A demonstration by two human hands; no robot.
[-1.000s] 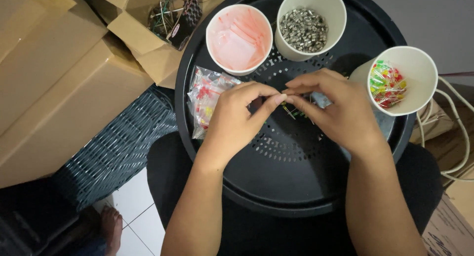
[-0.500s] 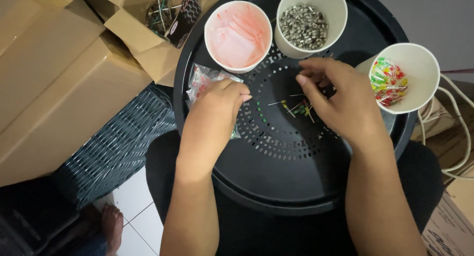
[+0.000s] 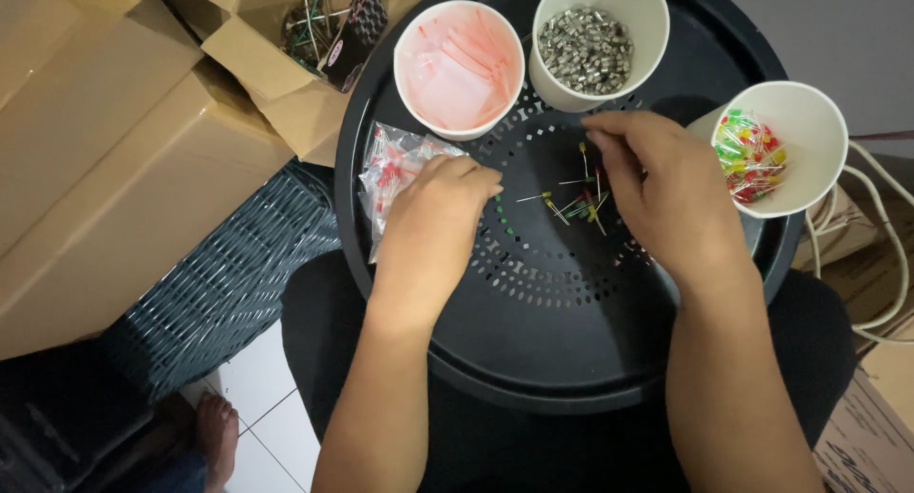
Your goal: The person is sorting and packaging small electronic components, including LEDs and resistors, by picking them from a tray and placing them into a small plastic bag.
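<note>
Black plastic fills mid-frame – a round perforated tray [image 3: 571, 360] where we work. Our left hand [image 3: 433, 222] rests left of centre on a clear bag of small red parts [image 3: 395, 169], fingers curled down onto it. Our right hand [image 3: 666, 193] hovers right of centre, fingers loosely apart above loose LEDs [image 3: 576, 198] – holding nothing we can see.
</note>
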